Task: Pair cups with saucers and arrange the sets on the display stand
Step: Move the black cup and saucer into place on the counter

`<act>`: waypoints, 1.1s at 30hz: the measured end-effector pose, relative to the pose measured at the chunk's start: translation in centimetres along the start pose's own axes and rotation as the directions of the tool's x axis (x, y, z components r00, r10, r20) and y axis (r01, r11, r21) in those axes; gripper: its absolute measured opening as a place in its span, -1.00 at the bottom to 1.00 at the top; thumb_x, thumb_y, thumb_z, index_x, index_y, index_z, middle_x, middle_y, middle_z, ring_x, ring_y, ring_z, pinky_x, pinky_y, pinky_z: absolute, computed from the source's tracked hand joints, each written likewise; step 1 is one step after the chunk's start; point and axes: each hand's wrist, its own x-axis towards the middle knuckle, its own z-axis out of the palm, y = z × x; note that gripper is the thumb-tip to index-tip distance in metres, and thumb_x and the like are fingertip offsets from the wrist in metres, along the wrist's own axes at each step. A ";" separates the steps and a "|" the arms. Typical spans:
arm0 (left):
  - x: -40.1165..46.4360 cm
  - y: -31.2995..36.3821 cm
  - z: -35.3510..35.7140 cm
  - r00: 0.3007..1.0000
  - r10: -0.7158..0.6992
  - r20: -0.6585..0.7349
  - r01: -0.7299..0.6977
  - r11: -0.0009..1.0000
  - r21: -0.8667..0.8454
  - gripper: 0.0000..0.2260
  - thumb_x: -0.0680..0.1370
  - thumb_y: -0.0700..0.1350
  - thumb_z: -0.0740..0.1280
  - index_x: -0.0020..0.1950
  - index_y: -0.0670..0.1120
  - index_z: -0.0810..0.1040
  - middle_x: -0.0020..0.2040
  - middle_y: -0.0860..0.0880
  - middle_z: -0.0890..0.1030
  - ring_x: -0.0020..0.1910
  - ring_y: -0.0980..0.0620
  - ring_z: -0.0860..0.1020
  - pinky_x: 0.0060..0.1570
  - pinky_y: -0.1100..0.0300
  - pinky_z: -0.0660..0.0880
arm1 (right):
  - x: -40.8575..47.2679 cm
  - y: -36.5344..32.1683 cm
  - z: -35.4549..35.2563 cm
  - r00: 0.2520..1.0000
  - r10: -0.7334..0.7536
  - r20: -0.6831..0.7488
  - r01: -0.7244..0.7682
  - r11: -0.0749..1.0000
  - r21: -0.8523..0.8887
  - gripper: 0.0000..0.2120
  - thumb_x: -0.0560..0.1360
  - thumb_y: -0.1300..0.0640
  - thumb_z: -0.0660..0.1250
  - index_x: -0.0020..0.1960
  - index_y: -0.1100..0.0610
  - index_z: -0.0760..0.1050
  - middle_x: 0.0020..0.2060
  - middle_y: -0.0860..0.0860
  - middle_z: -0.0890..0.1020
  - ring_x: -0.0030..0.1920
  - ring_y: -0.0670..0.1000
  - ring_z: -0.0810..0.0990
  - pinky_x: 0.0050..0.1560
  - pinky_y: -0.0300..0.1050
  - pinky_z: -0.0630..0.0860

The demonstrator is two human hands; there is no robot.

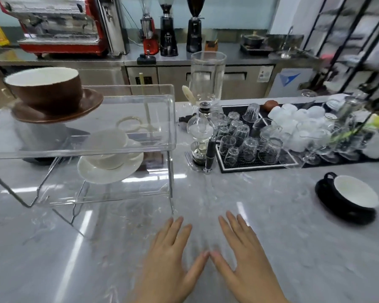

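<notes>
There is only one view, from a wide-angle camera on the person's head. It looks forward and down over the bench (pixel 271 215). It is close to the bench, and the hands, the left (pixel 169 254) and the right (pixel 247 254), lie at the lower edge, nearer to the camera than the display stand (pixel 118 149). Beyond the stand, the view reaches a back counter (pixel 118 60), and straight lines bend toward the picture edges.

Bare tabletop (pixel 260 215) lies open along the near edge, between the display stand (pixel 118 145) at the left and the black cup (pixel 354 193) near the right edge. Toward the far edge, a siphon brewer (pixel 202 132) and crowded upturned glasses (pixel 249 138) block passage.
</notes>
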 end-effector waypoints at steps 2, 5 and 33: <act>0.7 1.1 1.0 0.999 0.025 0.027 -0.025 1.000 0.003 -0.37 0.51 0.40 0.18 0.26 -0.05 0.65 0.34 -0.05 0.61 0.36 -0.14 0.55 0.21 -0.14 0.55 | -0.3 1.4 -1.0 1.000 0.025 -0.014 -0.025 1.000 0.005 -0.25 0.48 -0.47 -0.11 0.55 -0.13 0.12 0.54 -0.27 0.01 0.52 -0.31 -0.25 0.48 -0.32 -0.26; 1.6 3.2 2.5 0.996 0.051 0.074 -0.051 0.999 -0.002 -0.37 0.47 0.40 0.24 0.30 -0.02 0.63 0.38 -0.03 0.58 0.39 -0.12 0.52 0.25 -0.14 0.53 | -0.9 3.6 -2.7 0.998 0.059 -0.022 -0.059 0.998 -0.015 -0.24 0.49 -0.46 -0.11 0.55 -0.08 0.17 0.55 -0.17 0.11 0.52 -0.29 -0.22 0.48 -0.27 -0.21; 10.8 22.4 15.4 0.941 0.131 0.312 -0.054 0.968 -0.244 -0.17 0.39 0.58 0.04 0.44 0.07 0.50 0.49 0.14 0.41 0.52 0.09 0.33 0.44 0.13 0.29 | -2.9 22.1 -15.7 0.926 0.378 -0.007 -0.376 0.922 0.097 -0.26 0.33 -0.56 -0.24 0.44 -0.34 -0.23 0.48 -0.40 -0.24 0.48 -0.34 -0.34 0.48 -0.30 -0.22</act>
